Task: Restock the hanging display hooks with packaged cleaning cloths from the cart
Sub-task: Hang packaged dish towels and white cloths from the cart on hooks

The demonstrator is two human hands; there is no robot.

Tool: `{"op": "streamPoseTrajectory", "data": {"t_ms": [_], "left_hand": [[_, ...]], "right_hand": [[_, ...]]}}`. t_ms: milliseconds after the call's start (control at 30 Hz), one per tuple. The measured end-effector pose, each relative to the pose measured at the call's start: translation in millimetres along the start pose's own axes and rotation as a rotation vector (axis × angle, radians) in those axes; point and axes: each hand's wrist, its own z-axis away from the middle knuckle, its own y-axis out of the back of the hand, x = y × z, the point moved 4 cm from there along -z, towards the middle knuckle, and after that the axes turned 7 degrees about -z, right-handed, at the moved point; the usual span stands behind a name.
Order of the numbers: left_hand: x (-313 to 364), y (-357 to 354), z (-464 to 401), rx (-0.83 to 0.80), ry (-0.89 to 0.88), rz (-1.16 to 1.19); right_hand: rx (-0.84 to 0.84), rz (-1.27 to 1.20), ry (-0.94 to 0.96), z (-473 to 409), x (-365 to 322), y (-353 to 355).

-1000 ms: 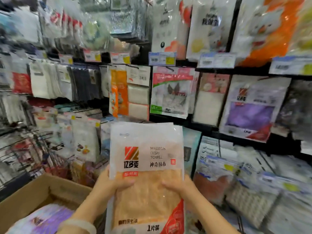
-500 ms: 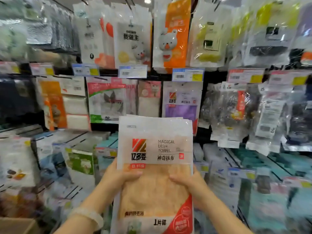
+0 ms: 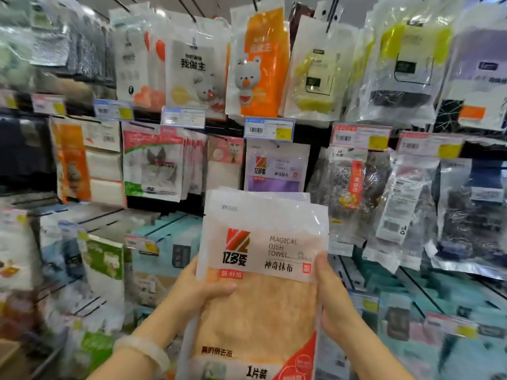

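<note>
The left hand (image 3: 203, 290) and right hand (image 3: 333, 300) grip an orange dish-towel pack (image 3: 258, 283) by its sides, upright below the hanging purple dish-towel pack (image 3: 275, 171) of the same brand, so it is fetched but not yet hung on any hook.

Both hands, left hand (image 3: 201, 290) and right hand (image 3: 332, 300), hold an orange dish towel pack (image 3: 260, 292) upright before the purple pack (image 3: 275, 171) hanging on the display
</note>
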Motion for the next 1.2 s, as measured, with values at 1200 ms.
{"op": "streamPoseTrajectory", "data": {"t_ms": [1200], "left_hand": [[-3.2, 130.3, -108.9, -0.152, 0.084, 0.023]], "right_hand": [[0.435, 0.016, 0.232, -59.9, 31.5, -113.4]]}}
